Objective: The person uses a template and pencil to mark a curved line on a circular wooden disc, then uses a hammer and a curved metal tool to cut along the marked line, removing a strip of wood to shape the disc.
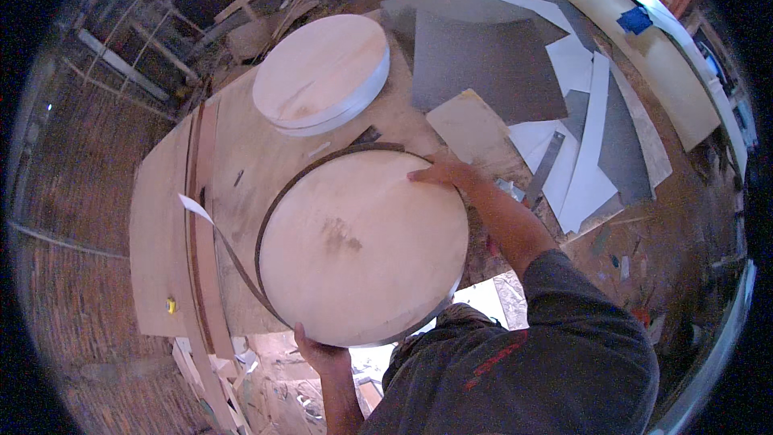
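A round, pale wooden panel (362, 250) lies in front of me, its near side reaching the table's front edge. A thin dark edging strip (262, 229) runs round its left and far rim. From the lower left rim, the strip's loose tail (233, 259) stands away and ends in a white flap (196, 208). My left hand (324, 352) is closed on the near rim, thumb up at the edge and fingers hidden underneath. At the far right rim, my right hand (441, 172) grips the panel with its thumb on top; its other fingers are partly hidden.
Behind the panel sits another thick round panel (322, 68) with a whitish edge. Dark grey sheets (487, 64), white offcuts (592, 169) and a square pale board (469, 123) spread over the table's right. Long wooden strips (205, 274) and a yellow tape measure (171, 304) lie left.
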Tool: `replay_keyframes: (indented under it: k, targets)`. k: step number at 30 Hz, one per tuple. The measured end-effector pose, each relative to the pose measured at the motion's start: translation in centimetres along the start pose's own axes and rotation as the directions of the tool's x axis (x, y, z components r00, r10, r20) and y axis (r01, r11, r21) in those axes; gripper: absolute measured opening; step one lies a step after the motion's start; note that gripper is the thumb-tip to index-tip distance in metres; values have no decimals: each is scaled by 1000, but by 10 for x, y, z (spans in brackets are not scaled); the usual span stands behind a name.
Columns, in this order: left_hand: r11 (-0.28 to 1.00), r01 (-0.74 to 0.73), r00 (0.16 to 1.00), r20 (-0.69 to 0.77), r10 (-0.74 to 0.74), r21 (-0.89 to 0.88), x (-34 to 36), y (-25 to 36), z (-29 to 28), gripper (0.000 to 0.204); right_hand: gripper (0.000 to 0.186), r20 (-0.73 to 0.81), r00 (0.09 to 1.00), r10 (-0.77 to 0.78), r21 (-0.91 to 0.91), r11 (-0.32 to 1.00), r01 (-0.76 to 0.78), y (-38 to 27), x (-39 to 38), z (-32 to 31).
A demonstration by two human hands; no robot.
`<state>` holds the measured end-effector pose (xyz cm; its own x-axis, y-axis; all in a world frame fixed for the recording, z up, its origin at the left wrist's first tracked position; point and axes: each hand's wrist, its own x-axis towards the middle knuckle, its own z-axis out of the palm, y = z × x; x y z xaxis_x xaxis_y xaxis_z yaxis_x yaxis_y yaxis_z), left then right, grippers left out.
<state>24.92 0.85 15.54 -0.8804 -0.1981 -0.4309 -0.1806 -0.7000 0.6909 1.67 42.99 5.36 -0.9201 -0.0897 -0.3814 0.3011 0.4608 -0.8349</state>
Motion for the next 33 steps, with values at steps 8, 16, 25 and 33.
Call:
replay_keyframes:
  k: [8, 16, 25, 33]
  targets:
    - [988, -111, 992, -47, 117, 110, -14, 34, 2, 73, 82, -126, 975, 184, 103, 980, -172, -18, -32, 13]
    - [872, -278, 935, -96, 342, 403, -23, 169, 43, 79, 81, -146, 985, -92, 576, 802, 160, -81, -70, 85]
    - [552, -539, 832, 299, 467, 636, 48, 344, 89, 76, 75, 45, 999, 31, 874, 484, -54, -110, -39, 177]
    - [353, -721, 670, 730, 134, 597, 103, 360, 141, 75, 68, 111, 994, 17, 862, 496, -105, -95, -21, 227]
